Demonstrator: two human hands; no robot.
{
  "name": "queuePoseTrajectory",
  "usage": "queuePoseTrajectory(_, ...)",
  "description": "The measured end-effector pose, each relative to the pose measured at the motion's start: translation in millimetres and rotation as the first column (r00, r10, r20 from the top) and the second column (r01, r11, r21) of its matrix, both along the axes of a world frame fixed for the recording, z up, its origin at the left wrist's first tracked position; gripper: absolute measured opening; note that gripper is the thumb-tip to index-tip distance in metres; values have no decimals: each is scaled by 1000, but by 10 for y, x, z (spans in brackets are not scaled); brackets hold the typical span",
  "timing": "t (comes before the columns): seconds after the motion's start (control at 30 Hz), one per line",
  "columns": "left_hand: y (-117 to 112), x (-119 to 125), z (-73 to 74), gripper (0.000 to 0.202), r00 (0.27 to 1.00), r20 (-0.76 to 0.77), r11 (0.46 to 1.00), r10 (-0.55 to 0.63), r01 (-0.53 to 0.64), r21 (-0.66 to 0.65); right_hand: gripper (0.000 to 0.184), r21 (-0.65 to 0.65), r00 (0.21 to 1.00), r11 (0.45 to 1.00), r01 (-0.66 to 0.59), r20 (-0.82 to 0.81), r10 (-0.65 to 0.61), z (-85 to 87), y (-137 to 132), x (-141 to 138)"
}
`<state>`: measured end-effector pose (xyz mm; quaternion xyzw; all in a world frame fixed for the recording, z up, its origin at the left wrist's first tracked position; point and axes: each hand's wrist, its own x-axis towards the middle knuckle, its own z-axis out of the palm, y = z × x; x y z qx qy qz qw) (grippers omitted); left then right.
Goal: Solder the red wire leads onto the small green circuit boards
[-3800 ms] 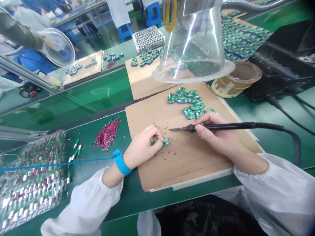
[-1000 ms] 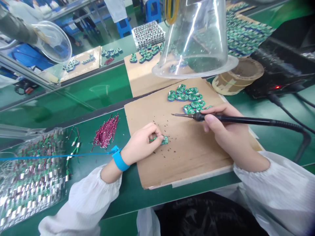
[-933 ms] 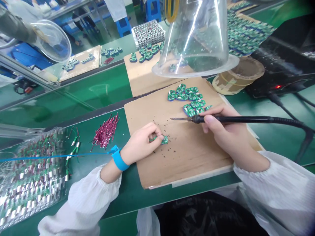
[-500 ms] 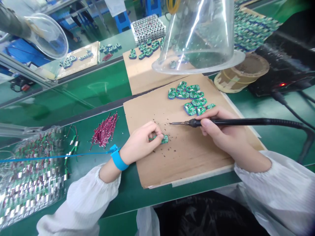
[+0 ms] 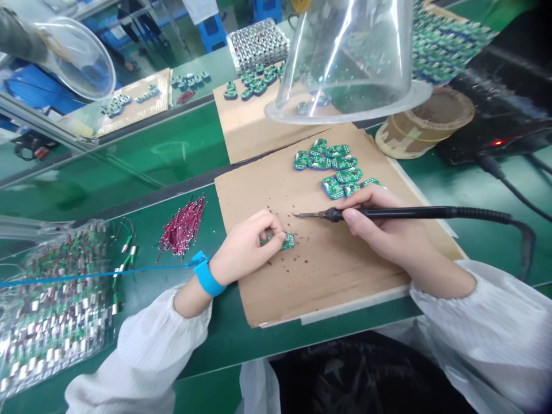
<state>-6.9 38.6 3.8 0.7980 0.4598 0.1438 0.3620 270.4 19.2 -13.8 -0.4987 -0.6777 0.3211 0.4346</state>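
My left hand (image 5: 245, 247), with a blue wrist strap (image 5: 204, 276), pinches a small green circuit board (image 5: 287, 241) down on a brown cardboard sheet (image 5: 328, 270). My right hand (image 5: 383, 227) grips a black soldering iron (image 5: 397, 213) like a pen. Its metal tip (image 5: 299, 215) hovers just above and to the right of the held board, not touching it. A cluster of several green circuit boards (image 5: 334, 167) lies on the cardboard beyond the iron.
A clear fume hood (image 5: 349, 57) hangs over the back of the cardboard. Red wire pieces (image 5: 183, 225) lie left of it, a tray of wired boards (image 5: 52, 305) at far left. A tape roll (image 5: 425, 121) and black station (image 5: 495, 115) stand right, cable (image 5: 517, 230) trailing.
The soldering iron swung down from near the board cluster towards the held board, its tip now closer to my left fingers. My left hand kept pinching the board in place.
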Motion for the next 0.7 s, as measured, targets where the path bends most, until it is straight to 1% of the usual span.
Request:
queuePoseTrajectory(0.2,-6,-2,-6,8,1000,7,1000,-1,1,6,11,33,999,999,16,28,-17,40,-17,-8)
queuePoseTrajectory(0.43,-9,0,1,8,1000,8,1000,5,-5,23,11,32,1000,999,12,23,-13,5,-29,15)
queuePoseTrajectory(0.7,-13,6,-12,9,1000,10,999,0,-1,47,9,47,999,999,-1,39,-1,26,-9,-1)
